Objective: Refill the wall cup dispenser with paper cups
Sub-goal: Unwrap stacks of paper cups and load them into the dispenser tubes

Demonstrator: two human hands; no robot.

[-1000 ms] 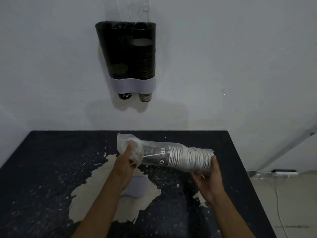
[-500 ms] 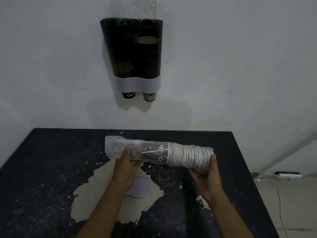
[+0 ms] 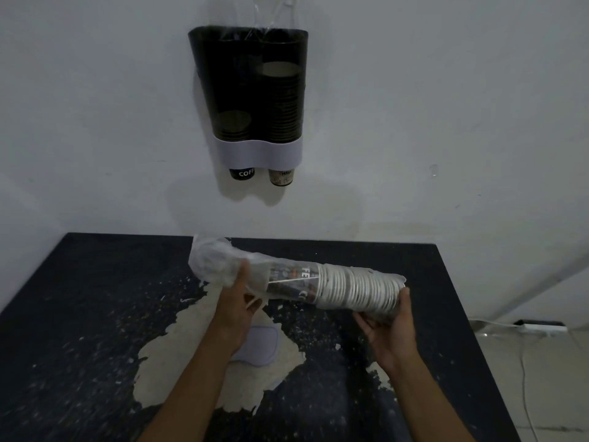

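A dark two-tube cup dispenser (image 3: 251, 90) with a pale lower band hangs on the white wall. Its left tube holds a short stack, its right tube a taller one; one cup bottom pokes out under each. Below it, over the table, I hold a sleeve of stacked paper cups (image 3: 338, 287) lying sideways in clear plastic wrap (image 3: 213, 264). My left hand (image 3: 237, 301) grips the bunched plastic at the sleeve's left end. My right hand (image 3: 390, 327) cups the wide rim end from below.
A black table (image 3: 79, 314) with a worn, peeled patch stands against the wall. A pale rounded lid (image 3: 259, 346) lies on the patch under my left wrist. Clear plastic hangs above the dispenser. A power strip and cable lie on the floor at right.
The plastic at the left end has been pulled further left and bunched up, then gripped closer to the cups. The sleeve stays in both hands. The view has shifted slightly.
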